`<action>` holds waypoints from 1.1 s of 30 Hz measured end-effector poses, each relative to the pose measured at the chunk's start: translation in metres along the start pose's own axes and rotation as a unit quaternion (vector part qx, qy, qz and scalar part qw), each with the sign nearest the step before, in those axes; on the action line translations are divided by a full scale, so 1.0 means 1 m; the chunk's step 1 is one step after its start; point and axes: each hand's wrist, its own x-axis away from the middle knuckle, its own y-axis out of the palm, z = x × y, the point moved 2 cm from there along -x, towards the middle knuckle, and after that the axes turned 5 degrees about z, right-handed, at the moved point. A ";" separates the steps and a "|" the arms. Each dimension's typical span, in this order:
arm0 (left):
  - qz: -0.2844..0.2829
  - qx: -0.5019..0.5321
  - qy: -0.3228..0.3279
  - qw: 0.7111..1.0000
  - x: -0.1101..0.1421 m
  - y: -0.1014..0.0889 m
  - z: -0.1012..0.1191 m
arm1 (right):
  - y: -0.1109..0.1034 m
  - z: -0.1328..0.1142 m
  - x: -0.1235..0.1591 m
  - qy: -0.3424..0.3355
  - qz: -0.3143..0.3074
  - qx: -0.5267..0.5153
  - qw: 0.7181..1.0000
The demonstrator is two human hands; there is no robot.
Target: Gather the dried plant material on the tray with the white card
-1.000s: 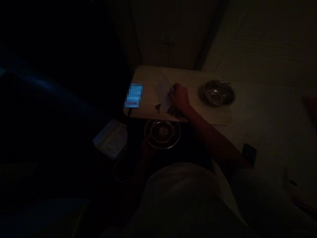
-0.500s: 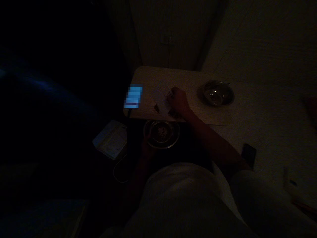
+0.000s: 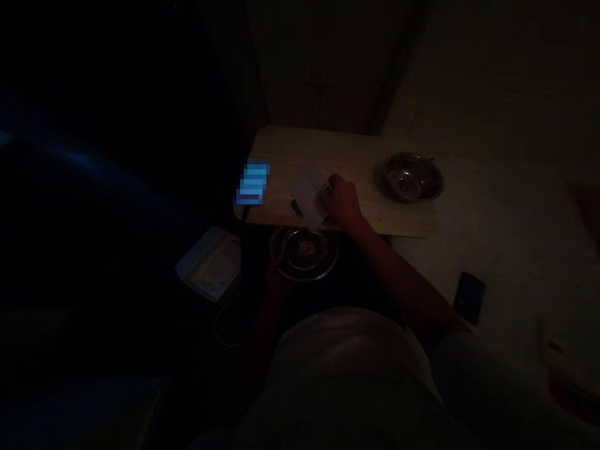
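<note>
Our left hand (image 3: 280, 281) lay at the rim of a steel bowl (image 3: 332, 262), its grip too dim to tell, below the light wooden surface (image 3: 300, 147). Our right hand (image 3: 341, 201) pinched a white paper slip (image 3: 307, 194) above dark flakes (image 3: 295, 206), a second steel bowl (image 3: 412, 177) beyond. A slipping pinch could scatter them.

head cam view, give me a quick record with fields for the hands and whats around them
right hand: holds printed white paper above the board
left hand: at the near rim of a steel bowl, dim
bowl contents: dark crumbly bits
under the paper: similar dark bits on a pale wooden board
also on board: second steel bowl, phone with pixelated lit screen
nearby: dark phone, white flat case with cable
</note>
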 end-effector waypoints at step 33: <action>-0.111 0.023 -0.019 0.993 0.000 -0.002 0.000 | -0.040 0.027 0.062 0.064 -0.022 -0.099 0.993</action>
